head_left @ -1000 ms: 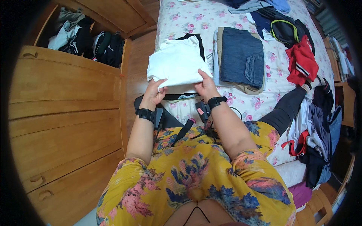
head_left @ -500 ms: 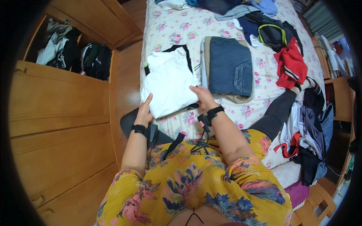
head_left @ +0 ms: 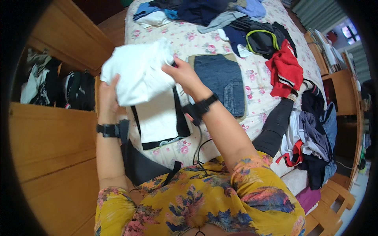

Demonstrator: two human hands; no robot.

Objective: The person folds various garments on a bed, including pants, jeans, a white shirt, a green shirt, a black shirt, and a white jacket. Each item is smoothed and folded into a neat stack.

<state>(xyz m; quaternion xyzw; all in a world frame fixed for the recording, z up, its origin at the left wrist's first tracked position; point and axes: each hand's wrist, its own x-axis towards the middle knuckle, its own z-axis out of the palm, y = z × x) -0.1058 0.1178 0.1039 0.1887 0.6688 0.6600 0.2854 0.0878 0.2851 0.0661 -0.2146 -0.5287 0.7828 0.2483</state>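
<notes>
A folded white shirt [head_left: 138,74] is lifted off the bed, gripped at its sides between my two hands. My left hand [head_left: 109,96] holds its left edge, thumb on top and the other fingers hidden. At the right edge, my right hand [head_left: 185,76] grips it with the thumb on top. Below the shirt lies a stack of folded clothes [head_left: 157,124], white over black, partly covered by it. Just right of my right hand rests another folded pile topped by dark blue jeans [head_left: 214,74].
Loose clothes [head_left: 204,11] cover the bed's far end. A red garment [head_left: 283,70] lies by my outstretched leg, with more clothes [head_left: 311,133] heaped at the bed's right edge. On the left stands a wooden cabinet [head_left: 55,137] with an open compartment of clothes.
Both hands have raised the white shirt and moved it up and left, exposing the stack beneath. The whole view has shifted to the right.
</notes>
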